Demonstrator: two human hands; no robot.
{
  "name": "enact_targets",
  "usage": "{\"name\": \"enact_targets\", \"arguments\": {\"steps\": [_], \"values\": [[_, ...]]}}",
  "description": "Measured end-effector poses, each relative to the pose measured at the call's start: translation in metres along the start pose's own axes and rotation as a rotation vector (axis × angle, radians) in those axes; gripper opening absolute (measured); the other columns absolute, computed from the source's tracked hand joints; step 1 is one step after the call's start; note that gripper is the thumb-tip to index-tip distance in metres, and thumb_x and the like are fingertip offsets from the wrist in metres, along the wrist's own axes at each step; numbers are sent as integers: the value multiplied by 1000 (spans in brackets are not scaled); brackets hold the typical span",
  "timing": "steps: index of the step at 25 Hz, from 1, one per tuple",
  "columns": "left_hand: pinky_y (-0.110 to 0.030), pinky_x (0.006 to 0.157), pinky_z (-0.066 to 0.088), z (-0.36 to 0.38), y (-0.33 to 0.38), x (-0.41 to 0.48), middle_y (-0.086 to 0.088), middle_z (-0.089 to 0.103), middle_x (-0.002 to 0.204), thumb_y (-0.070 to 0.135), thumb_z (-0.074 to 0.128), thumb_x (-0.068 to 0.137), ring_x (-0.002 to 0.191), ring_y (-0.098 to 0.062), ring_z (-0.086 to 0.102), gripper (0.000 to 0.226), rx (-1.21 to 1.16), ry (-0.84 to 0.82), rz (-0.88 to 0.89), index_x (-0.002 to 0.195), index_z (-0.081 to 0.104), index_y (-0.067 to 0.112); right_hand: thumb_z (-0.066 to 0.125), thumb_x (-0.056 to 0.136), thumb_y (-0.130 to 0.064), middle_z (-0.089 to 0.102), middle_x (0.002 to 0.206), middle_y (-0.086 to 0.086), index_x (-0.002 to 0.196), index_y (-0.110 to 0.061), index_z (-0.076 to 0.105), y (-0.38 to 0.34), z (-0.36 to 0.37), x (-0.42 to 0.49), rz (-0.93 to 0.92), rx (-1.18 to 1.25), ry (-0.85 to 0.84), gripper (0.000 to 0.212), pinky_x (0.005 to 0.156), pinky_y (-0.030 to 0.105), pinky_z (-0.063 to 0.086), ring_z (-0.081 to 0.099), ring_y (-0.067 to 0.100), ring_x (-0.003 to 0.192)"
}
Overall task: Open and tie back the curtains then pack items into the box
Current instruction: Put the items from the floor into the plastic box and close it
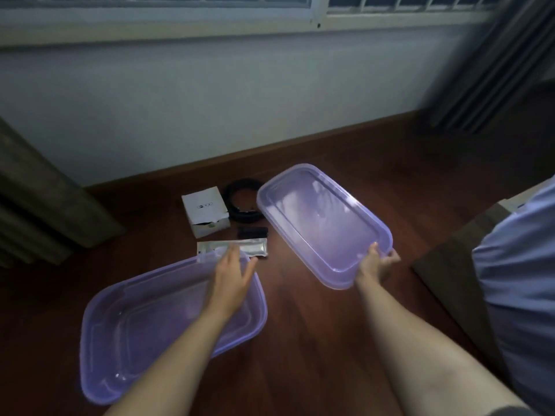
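A clear purple plastic box (126, 331) lies on the wooden floor at lower left, with nothing visible inside. My left hand (232, 276) hovers over its far right corner, fingers spread and holding nothing. My right hand (375, 265) grips the near edge of the matching purple lid (322, 223), which is lifted and tilted to the right of the box. Beyond the box lie a silver foil packet (255, 247), a small black item (252, 232), a white carton (205, 211) and a coiled black cable (243, 201). Curtains hang at the left (39, 205) and the right (492, 64).
A white wall with a wooden skirting board runs behind the items, below a window (270, 7). A brown wooden piece of furniture (450, 271) with pale blue fabric (519, 280) on it stands at the right. Bare floor lies between the box and that furniture.
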State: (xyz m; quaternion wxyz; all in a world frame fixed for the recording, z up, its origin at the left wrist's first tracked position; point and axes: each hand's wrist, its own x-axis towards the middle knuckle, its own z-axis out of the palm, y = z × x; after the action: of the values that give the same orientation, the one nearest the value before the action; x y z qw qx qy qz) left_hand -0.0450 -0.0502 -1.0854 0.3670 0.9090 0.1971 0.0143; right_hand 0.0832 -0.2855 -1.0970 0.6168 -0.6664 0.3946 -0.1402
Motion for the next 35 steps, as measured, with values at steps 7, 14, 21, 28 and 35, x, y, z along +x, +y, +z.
{"name": "enact_targets", "arguments": {"steps": [7,14,21,28,35], "values": [[-12,105,-11,36,-22,-41,-13,-5,158,84,8,57,147,-20,1,124,250,-359,150,146,-6,0,47,95,-18,52,129,26,133,-1,33,41,-10,-19,205,-6,272,45,89,38,38,53,41,113],[-15,111,3,54,-29,-50,-12,-3,158,29,46,97,146,-21,12,81,151,-374,185,142,-16,3,42,98,-16,35,139,36,137,12,22,62,11,-7,129,-222,131,52,101,40,30,39,44,127],[-12,107,4,54,-28,-51,-6,-8,159,28,41,99,146,-17,11,76,131,-391,132,146,-15,6,42,97,-31,31,144,24,141,6,26,75,7,7,273,-759,-8,60,113,46,23,31,40,134],[-20,112,12,46,-20,-53,-4,-4,160,37,40,98,146,-16,10,77,159,-443,98,148,-11,8,43,97,-19,44,137,23,133,4,41,50,61,-36,-695,-837,-779,43,106,35,28,39,35,130],[-25,115,4,-9,-60,-27,-2,5,159,38,30,99,147,-15,7,63,220,-200,78,150,5,12,41,96,-47,40,147,14,143,-8,31,51,105,-99,-651,-819,-1265,63,107,34,32,40,28,134]]}}
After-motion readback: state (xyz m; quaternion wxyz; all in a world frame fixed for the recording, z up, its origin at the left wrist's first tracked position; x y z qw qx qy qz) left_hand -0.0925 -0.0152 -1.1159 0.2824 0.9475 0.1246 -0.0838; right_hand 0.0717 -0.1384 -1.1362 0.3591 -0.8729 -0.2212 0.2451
